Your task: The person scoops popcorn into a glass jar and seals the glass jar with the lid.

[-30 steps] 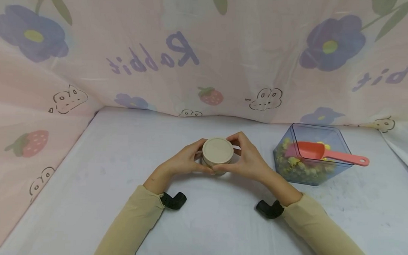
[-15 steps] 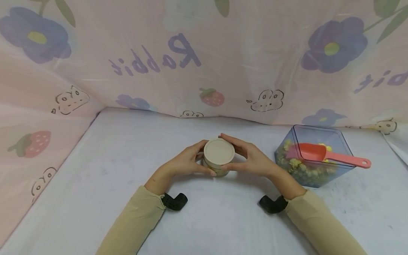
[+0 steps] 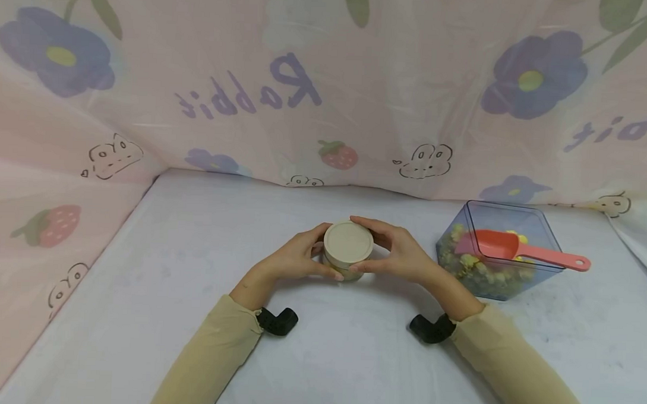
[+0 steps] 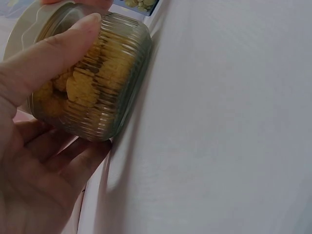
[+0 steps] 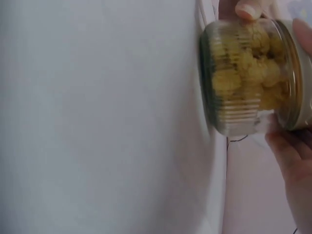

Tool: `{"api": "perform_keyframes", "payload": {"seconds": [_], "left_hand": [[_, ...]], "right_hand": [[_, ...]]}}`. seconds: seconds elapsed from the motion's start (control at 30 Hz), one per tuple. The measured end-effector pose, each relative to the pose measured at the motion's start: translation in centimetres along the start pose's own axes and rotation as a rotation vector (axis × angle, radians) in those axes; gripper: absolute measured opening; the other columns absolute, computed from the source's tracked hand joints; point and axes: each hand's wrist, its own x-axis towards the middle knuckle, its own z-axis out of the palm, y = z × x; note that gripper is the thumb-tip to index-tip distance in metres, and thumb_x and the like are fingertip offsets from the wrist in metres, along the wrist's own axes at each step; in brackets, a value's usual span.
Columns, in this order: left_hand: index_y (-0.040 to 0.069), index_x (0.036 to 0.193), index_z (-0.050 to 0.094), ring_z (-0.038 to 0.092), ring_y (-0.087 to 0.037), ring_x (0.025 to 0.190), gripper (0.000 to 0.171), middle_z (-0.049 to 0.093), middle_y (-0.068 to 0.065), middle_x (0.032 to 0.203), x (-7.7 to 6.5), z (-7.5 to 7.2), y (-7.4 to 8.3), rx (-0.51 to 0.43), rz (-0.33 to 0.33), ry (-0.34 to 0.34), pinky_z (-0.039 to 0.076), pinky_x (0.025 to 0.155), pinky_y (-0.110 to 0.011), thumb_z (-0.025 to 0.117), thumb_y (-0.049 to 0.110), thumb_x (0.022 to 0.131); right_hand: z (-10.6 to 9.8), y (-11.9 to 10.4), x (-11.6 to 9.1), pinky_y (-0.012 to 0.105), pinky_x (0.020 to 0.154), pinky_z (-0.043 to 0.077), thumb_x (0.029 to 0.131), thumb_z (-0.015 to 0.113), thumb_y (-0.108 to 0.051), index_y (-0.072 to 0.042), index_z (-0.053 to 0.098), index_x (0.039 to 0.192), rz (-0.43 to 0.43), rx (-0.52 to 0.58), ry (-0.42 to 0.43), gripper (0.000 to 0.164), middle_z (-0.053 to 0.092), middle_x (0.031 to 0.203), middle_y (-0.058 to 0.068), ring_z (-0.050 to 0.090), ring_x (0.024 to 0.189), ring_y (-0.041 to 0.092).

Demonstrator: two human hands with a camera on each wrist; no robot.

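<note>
A ribbed glass jar (image 4: 114, 73) with a cream lid (image 3: 348, 241) stands upright on the white cloth, filled with yellow, popcorn-like pieces (image 5: 248, 70). My left hand (image 3: 295, 255) grips the glass body from the left, thumb at the front and fingers curled round the back. From the right, my right hand (image 3: 407, 258) holds the lid's edge, its thumb at the front and fingertips at the far side. The lid sits level on top of the jar. Part of the right hand lies outside the right wrist view.
To the right stands a clear bluish square container (image 3: 489, 279) holding more popcorn-like pieces. A red scoop (image 3: 546, 254) lies across it, the handle sticking out over the right rim. A patterned pink curtain (image 3: 380, 109) hangs behind the white-covered table (image 3: 339, 357).
My right hand's fingers have shifted round the lid's edge, from a wider spread to nearer the far side. The left hand has kept its grip on the jar, which stays in place.
</note>
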Motion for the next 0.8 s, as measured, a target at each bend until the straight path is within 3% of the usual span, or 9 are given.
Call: {"api": "perform_keyframes", "payload": {"seconds": [0.2,0.5,0.8], "left_hand": [[0.009,0.143,0.037,0.042,-0.023,0.135,0.085,0.046,-0.008,0.142,0.0,0.2,0.1,0.020,0.011,0.014,0.035,0.111,-0.033,0.084,0.007,0.072],[0.004,0.142,0.038,0.043,-0.028,0.134,0.083,0.047,-0.013,0.141,-0.3,0.1,0.3,0.006,0.058,0.034,0.036,0.110,-0.037,0.083,0.004,0.072],[0.007,0.144,0.034,0.038,-0.026,0.138,0.086,0.044,-0.009,0.143,-0.1,0.2,0.4,-0.005,-0.012,0.000,0.032,0.113,-0.036,0.083,0.006,0.073]], "right_hand": [[0.5,-0.1,-0.4,0.037,0.105,0.042,0.069,0.087,-0.012,0.001,0.045,0.140,0.004,-0.051,0.081,0.083,0.051,0.141,0.015,0.051,0.127,0.028],[1.2,-0.5,-0.5,0.036,0.102,0.044,0.069,0.086,-0.010,0.003,0.045,0.139,0.000,-0.081,0.143,0.082,0.051,0.140,0.018,0.051,0.127,0.030],[1.2,-0.6,-0.9,0.035,0.106,0.039,0.071,0.084,-0.008,0.003,0.037,0.144,0.016,-0.049,0.101,0.087,0.044,0.146,0.017,0.043,0.134,0.031]]}}
